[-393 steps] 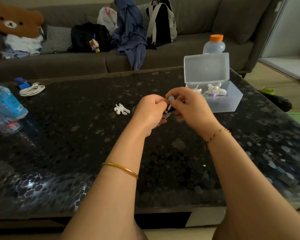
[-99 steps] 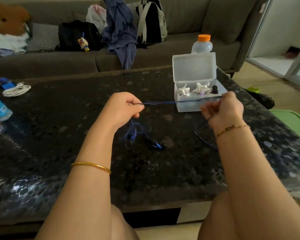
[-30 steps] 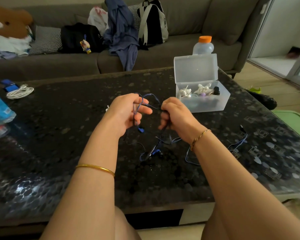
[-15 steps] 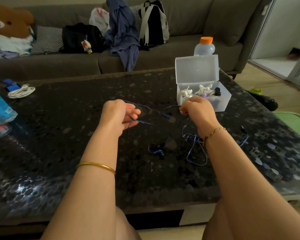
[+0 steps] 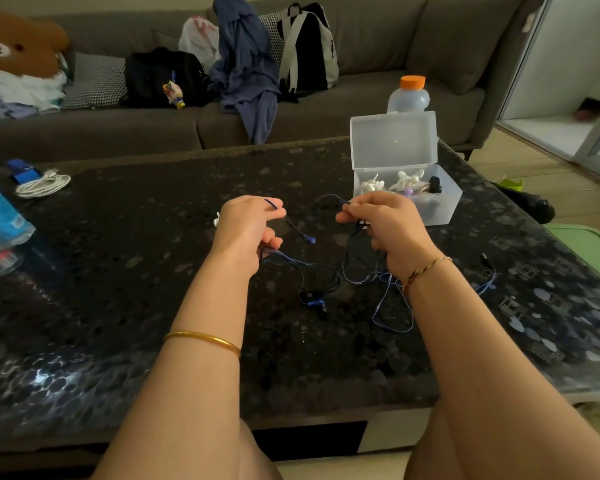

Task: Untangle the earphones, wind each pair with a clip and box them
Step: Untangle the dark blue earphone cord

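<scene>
Left grip [image 5: 246, 230] pinches the blue-black earphones [image 5: 293, 260] by the cable. Right grip [image 5: 385, 230] clasps another stretch. Both are above the middle of the tabletop [image 5: 153, 271]. Slack loops and earbuds [image 5: 313, 298] lie beneath them, with the plug [image 5: 485, 260] toward the right edge. The open clear box [image 5: 444, 209], at the far right, holds white items.

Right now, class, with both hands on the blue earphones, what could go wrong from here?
Both the left hand and the right hand pinch the blue earphone cable, whose loops cross on the table; pulling apart may tighten a knot. The right hand works just in front of the open box, so a tug could knock it. The earbuds lie loose and might be dragged.
</scene>
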Tool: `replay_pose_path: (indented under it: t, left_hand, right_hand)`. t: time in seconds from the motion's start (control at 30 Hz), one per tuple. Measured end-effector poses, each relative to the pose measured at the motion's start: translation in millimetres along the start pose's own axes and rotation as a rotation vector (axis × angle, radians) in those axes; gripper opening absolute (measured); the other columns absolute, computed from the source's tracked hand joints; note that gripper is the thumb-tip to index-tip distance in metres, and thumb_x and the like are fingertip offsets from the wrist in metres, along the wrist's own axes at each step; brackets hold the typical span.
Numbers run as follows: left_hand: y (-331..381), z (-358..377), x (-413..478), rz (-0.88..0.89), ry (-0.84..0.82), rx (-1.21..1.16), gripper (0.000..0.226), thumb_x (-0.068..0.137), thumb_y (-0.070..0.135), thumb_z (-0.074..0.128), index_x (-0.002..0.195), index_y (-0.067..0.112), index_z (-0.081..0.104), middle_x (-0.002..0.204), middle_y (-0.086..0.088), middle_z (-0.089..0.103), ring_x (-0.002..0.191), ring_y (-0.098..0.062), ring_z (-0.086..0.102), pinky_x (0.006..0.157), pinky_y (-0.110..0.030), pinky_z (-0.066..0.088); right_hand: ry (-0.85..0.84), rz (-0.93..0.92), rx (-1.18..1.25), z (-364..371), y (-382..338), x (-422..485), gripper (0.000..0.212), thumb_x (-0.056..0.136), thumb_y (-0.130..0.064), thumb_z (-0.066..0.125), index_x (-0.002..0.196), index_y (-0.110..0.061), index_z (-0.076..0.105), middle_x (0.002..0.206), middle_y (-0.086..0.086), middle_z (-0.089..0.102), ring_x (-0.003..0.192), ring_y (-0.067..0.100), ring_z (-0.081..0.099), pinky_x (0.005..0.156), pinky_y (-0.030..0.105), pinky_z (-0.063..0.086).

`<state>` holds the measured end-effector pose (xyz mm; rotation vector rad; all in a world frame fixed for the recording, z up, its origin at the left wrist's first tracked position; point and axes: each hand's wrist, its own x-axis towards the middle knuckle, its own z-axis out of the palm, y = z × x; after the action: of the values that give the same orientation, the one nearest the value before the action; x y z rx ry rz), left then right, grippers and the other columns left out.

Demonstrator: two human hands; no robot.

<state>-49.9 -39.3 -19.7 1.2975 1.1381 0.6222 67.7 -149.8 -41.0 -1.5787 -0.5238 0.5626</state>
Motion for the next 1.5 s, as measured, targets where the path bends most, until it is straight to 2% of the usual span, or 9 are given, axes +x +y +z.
replay_pose_path:
  t: [0.2, 0.33, 0.47, 0.63, 0.8, 1.0, 1.23, 1.37, 1.5]
  left_hand:
    - [1, 8, -6, 0.025, -0.031, 0.014, 0.02, 0.093, 0.006, 0.052, 0.093, 0.012, 0.071, 0.101, -0.011, 0.072, 0.047, -0.008, 0.042, 0.043, -0.019, 0.042]
    - [4, 8, -5, 0.009, 0.002, 0.056, 0.02, 0.094, 0.01, 0.052, 0.109, 0.009, 0.065, 0.093, -0.005, 0.067, 0.052, -0.008, 0.043, 0.048, -0.021, 0.041]
    - [4, 5, 2, -0.089, 0.063, 0.641, 0.02, 0.098, 0.018, 0.046, 0.109, 0.002, 0.054, 0.074, -0.007, 0.055, 0.063, -0.015, 0.052, 0.066, -0.03, 0.048]
    - [-18, 4, 6, 0.086, -0.123, 1.307, 0.038, 0.095, 0.027, 0.044, 0.13, 0.016, 0.055, 0.136, -0.013, 0.046, 0.122, -0.033, 0.041, 0.102, -0.042, 0.041]
    - [-7, 14, -13, 0.215, -0.44, 0.554, 0.026, 0.09, 0.035, 0.061, 0.108, 0.016, 0.065, 0.107, 0.001, 0.068, 0.101, -0.014, 0.063, 0.095, -0.039, 0.047]
    - [-12, 19, -16, 0.189, -0.508, 0.417, 0.009, 0.095, 0.015, 0.057, 0.094, 0.01, 0.064, 0.069, 0.0, 0.06, 0.06, -0.01, 0.064, 0.079, -0.034, 0.055]
    - [5, 6, -11, 0.032, -0.16, 0.484, 0.021, 0.092, 0.017, 0.059, 0.109, 0.008, 0.068, 0.084, -0.003, 0.055, 0.07, -0.015, 0.047, 0.069, -0.03, 0.044]
    - [-6, -5, 2, 0.292, -0.092, 0.711, 0.018, 0.093, 0.019, 0.06, 0.108, 0.015, 0.07, 0.098, 0.002, 0.063, 0.086, -0.014, 0.054, 0.076, -0.031, 0.043]
    - [-12, -18, 11, 0.341, -0.003, 0.916, 0.017, 0.095, 0.027, 0.058, 0.103, 0.019, 0.07, 0.089, 0.002, 0.062, 0.082, -0.015, 0.056, 0.08, -0.037, 0.048]
  right_hand:
    - [-0.047, -0.001, -0.043, 2, 0, -1, 0.011, 0.094, -0.014, 0.054, 0.085, -0.015, 0.058, 0.08, 0.005, 0.071, 0.057, 0.007, 0.052, 0.041, 0.013, 0.032]
    - [-0.049, 0.001, -0.042, 0, 1, -1, 0.012, 0.095, -0.009, 0.052, 0.086, -0.012, 0.058, 0.084, 0.011, 0.068, 0.04, -0.005, 0.052, 0.036, 0.006, 0.031]
    - [-0.024, -0.03, -0.188, -2, 5, 2, 0.011, 0.091, -0.012, 0.057, 0.083, -0.016, 0.063, 0.087, 0.009, 0.069, 0.07, 0.009, 0.06, 0.053, 0.015, 0.04]
    - [-0.069, -0.06, -0.188, -2, 2, -1, 0.012, 0.091, -0.012, 0.059, 0.082, -0.017, 0.065, 0.076, 0.002, 0.066, 0.074, 0.01, 0.059, 0.054, 0.012, 0.045]
    - [-0.117, -0.075, -0.115, -2, -3, -5, 0.013, 0.092, -0.012, 0.057, 0.087, -0.016, 0.068, 0.08, -0.001, 0.066, 0.066, 0.008, 0.055, 0.056, 0.014, 0.048]
    - [-0.075, -0.057, -0.117, -5, -1, -2, 0.015, 0.094, -0.014, 0.055, 0.09, -0.012, 0.069, 0.054, -0.009, 0.056, 0.045, 0.001, 0.045, 0.044, 0.012, 0.038]
    - [-0.036, -0.022, -0.223, -2, 2, -1, 0.012, 0.091, -0.015, 0.06, 0.094, -0.009, 0.07, 0.067, -0.002, 0.056, 0.042, 0.001, 0.045, 0.036, 0.006, 0.031]
    - [-0.013, -0.108, -0.394, -1, 6, 6, 0.008, 0.089, -0.017, 0.062, 0.088, -0.018, 0.07, 0.085, 0.0, 0.066, 0.077, 0.011, 0.057, 0.074, 0.023, 0.051]
    - [0.075, -0.076, -0.726, -15, 15, 16, 0.011, 0.089, -0.026, 0.062, 0.081, -0.02, 0.069, 0.084, 0.003, 0.065, 0.083, 0.022, 0.06, 0.083, 0.04, 0.053]
